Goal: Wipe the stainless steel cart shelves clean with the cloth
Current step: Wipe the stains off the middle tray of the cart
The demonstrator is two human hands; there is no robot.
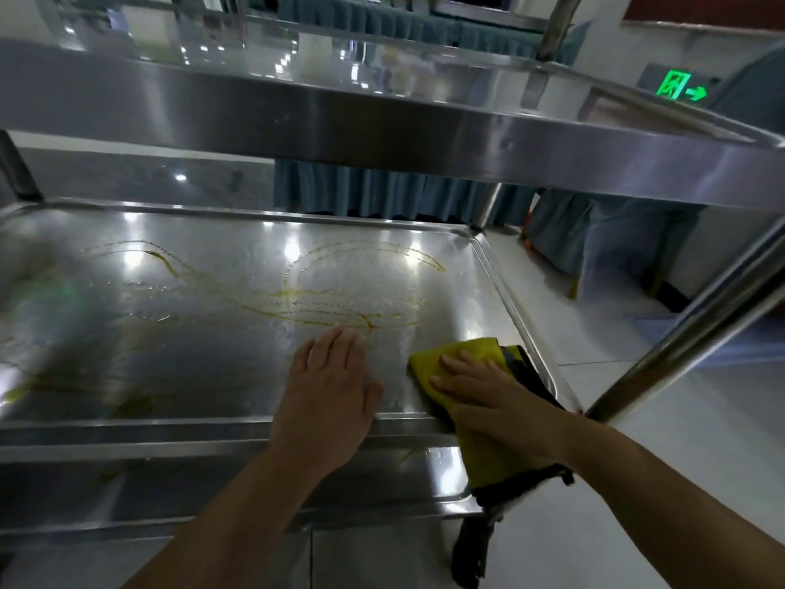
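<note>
The right hand [488,401] lies flat, fingers straight, pressing the folded yellow cloth [467,352] beneath it onto the shiny stainless steel cart shelf [170,427]. The cloth hangs over the rim under the wrist. Just beside it the left hand [329,393] rests flat on bare metal. Yellowish oily streaks [306,299] curl beyond its fingertips.

A green illuminated exit sign [681,88] with a figure and an arrow is seen on the pale wall [722,44] at the upper right. Blue pleated fabric skirting [361,189] is hung across the background, and more is draped at the right. Pale glossy floor tiles [637,418] are laid below.
</note>
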